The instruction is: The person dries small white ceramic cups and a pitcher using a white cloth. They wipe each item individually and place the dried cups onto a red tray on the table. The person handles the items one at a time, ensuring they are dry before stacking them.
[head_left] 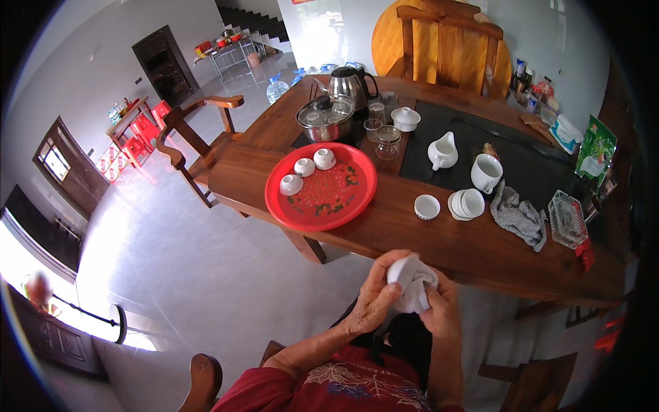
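Head cam view, starting closest in: both hands are up over the lap, just off the near edge of the wooden table [412,240]. The left hand [374,299] and right hand [443,309] are wrapped around a white cloth [412,285], which looks bundled over something small and round, maybe a cup, but it's covered so I can't say for sure. Both hands are closed firmly on the bundle, left fingers curled over the top, right hand cupping it from the side and below.

My read on handling: the cloth is soft and light and will just bunch wherever you pinch it. If there's a little porcelain cup inside, that's the fragile, slick bit, so I'd cradle it round the body, not by the rim.

Further out on the table there's a lone white cup [427,207], a stack of cups lying on its side [467,204] and a grey rag [519,218]. The red tray [322,202] holds three small cups upside down. Beyond that sit a white pitcher [443,151], a lidded steel pot [325,118] and a kettle [349,84].
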### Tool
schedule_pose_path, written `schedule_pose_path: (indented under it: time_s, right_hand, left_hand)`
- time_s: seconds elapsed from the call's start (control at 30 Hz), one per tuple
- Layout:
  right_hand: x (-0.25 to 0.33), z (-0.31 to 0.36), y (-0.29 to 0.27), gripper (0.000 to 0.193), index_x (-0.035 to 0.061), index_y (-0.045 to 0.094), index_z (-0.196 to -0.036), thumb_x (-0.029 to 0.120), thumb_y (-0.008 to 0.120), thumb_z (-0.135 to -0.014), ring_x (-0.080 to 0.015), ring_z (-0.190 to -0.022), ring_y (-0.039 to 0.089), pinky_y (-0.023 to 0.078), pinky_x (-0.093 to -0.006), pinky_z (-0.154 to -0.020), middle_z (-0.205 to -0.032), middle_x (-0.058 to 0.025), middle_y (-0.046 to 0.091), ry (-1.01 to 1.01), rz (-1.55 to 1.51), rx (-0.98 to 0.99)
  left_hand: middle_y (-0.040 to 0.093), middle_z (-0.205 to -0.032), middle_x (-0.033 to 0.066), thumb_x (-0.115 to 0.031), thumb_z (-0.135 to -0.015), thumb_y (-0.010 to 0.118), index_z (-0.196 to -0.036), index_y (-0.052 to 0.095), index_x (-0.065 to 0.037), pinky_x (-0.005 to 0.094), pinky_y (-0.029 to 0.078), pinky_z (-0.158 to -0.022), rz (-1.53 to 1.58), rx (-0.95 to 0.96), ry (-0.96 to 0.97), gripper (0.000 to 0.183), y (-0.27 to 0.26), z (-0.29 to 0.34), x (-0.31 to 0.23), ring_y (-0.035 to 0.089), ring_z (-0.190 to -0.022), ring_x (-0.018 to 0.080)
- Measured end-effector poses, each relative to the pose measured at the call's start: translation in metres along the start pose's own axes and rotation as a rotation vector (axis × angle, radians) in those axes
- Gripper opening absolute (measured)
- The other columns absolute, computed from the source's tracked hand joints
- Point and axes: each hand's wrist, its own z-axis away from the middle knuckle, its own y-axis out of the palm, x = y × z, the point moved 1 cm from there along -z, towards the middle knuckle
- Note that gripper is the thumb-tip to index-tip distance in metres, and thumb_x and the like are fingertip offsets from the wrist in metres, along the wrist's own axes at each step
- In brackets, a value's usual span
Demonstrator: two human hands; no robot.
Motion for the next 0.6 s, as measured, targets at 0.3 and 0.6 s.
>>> schedule_pose_path:
  time_s: [0.3, 0.6]
  right_hand:
    - [-0.035, 0.016, -0.003, 0.039, -0.0094, 0.047, -0.120, 0.008, 0.054, -0.086, -0.0205, -0.093, 0.061, 0.050, -0.0322, -0.079, -0.105, -0.0143, 0.059, 0.254, -0.227, 0.259]
    - [-0.034, 0.031, -0.021, 0.043, -0.0121, 0.047, -0.122, -0.001, 0.051, -0.081, -0.0207, -0.095, 0.060, 0.049, -0.0333, -0.084, -0.107, -0.0160, 0.059, 0.117, -0.063, 0.267]
  left_hand:
    - [0.044, -0.126, 0.0094, -0.009, -0.086, 0.061, -0.132, 0.035, -0.004, 0.0303, 0.035, -0.098, -0.050, -0.097, 0.027, 0.052, -0.014, -0.003, -0.009, 0.043, -0.119, 0.0171]
    - [0.059, -0.105, 0.0121, -0.014, -0.068, 0.079, -0.109, 0.050, -0.003, 0.0373, 0.047, -0.082, -0.953, -0.556, 0.077, 0.051, -0.133, -0.048, -0.050, 0.055, -0.100, 0.0221]
